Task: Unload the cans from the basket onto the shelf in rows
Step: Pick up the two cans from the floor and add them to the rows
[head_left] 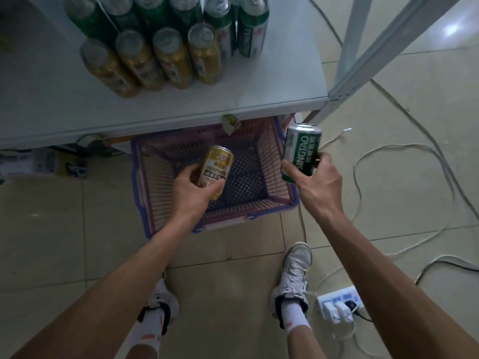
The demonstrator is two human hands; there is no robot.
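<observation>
shelf (181, 104) carries two rows of upright cans: gold cans (153, 60) nearer its front edge, green cans (166, 14) behind them toward the back, reaching closer to the right edge. left hand (193, 193) is wrapped around a gold can (215, 167), held tilted above the basket (160, 182). basket sits on the floor, its far end tucked under the shelf's front edge, no cans visible on its bottom. right hand (315, 182) is closed around a green can (300, 151), raised above the basket's right rim, just below the shelf's front right corner.
</observation>
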